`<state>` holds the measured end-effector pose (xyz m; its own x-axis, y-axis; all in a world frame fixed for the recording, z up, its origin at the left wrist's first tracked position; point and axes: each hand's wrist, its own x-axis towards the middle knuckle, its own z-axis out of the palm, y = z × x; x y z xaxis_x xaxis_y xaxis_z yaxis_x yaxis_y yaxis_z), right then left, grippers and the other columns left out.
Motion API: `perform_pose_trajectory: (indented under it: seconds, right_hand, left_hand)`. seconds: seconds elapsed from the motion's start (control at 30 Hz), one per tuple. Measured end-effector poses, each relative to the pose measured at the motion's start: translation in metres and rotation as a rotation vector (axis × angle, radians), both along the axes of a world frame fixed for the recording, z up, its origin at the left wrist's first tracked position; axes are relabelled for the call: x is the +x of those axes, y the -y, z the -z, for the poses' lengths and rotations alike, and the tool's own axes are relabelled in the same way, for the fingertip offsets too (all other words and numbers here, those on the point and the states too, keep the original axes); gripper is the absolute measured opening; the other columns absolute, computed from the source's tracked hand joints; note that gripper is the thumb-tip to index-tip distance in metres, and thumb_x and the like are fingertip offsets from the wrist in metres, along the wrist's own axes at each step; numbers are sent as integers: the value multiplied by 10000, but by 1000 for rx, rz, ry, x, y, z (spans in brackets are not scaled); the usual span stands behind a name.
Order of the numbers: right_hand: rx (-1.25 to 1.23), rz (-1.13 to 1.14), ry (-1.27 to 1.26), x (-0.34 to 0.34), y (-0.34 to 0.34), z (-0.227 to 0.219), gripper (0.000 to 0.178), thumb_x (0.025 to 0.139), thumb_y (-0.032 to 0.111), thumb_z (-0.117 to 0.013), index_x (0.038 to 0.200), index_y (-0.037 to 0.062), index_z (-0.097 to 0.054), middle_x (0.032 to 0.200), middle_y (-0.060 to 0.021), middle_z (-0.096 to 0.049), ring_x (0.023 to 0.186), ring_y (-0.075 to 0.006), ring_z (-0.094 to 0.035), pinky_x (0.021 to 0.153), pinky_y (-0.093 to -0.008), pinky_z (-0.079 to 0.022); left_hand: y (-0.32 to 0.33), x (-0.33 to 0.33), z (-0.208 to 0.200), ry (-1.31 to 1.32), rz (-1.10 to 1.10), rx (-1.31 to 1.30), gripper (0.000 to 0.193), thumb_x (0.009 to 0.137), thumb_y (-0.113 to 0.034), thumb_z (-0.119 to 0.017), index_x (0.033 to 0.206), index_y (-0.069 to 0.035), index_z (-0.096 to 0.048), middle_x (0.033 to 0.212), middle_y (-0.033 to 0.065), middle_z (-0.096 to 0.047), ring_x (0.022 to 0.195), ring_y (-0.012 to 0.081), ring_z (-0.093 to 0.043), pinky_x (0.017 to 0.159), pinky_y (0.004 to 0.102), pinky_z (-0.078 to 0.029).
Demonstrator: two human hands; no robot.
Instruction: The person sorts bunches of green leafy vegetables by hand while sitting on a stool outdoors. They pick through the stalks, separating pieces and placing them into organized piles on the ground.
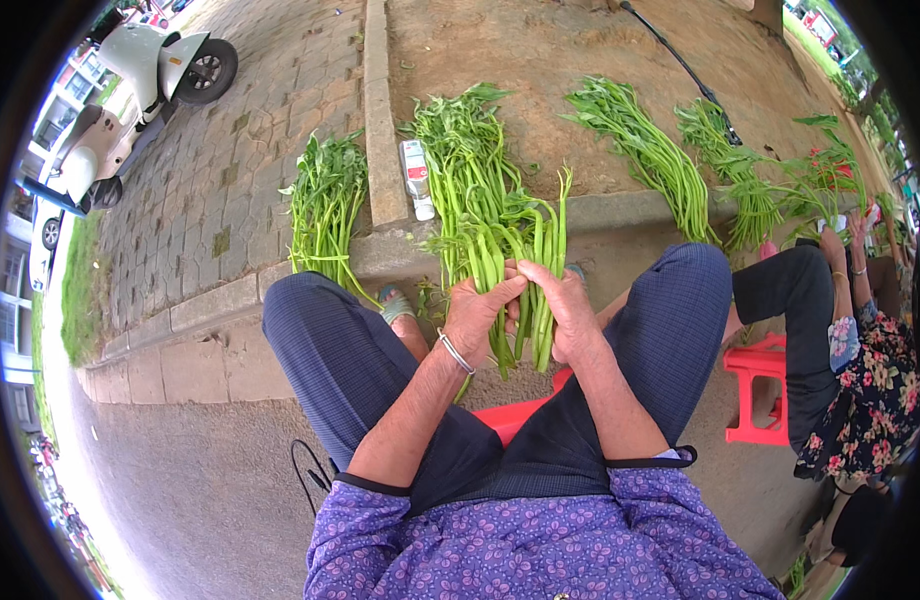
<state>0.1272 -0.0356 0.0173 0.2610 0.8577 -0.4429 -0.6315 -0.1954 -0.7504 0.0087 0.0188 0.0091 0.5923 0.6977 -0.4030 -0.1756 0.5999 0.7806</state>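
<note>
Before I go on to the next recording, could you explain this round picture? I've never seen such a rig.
There is no machine here: the left hand and right hand are a seated person's own, and bare. The single picture comes from a fisheye camera worn on that person's head, the left one of two, looking down; its wide lens bends straight edges near the rim. Both hands hold green stalks. Beyond them, leafy bundles lie on and around the curb, with a bottle beside one. Off to the right is another person, near a red stool.
</note>
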Motion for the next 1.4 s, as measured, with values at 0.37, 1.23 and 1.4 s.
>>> perform_pose_trajectory:
  seconds: [0.37,1.23,1.4]
  right_hand:
    - [-28,64,70,14,-2,9,279,842,205,-590,1020,-8,-617,855,-81,-642,704,-156,-606,574,-272,-509]
    - [200,13,-251,50,13,-16,277,888,277,-526,964,14,-571,628,40,-414,498,-56,-384,482,-216,-342]
    - [216,-3,-258,50,15,-22,276,890,275,-525,958,12,-571,622,38,-407,478,-50,-372,459,-208,-335]
  left_hand:
    - [-18,-11,-1,57,18,-67,162,801,-114,-535,932,-20,-556,816,63,-610,577,100,-503,484,237,-398]
    - [-37,-22,0,125,-284,-142,163,851,-213,-607,886,-72,-534,684,4,-497,574,137,-478,597,319,-438]
    - [-37,-22,-3,152,-270,-177,172,825,-220,-634,851,-102,-512,674,-3,-471,548,127,-448,592,318,-433]
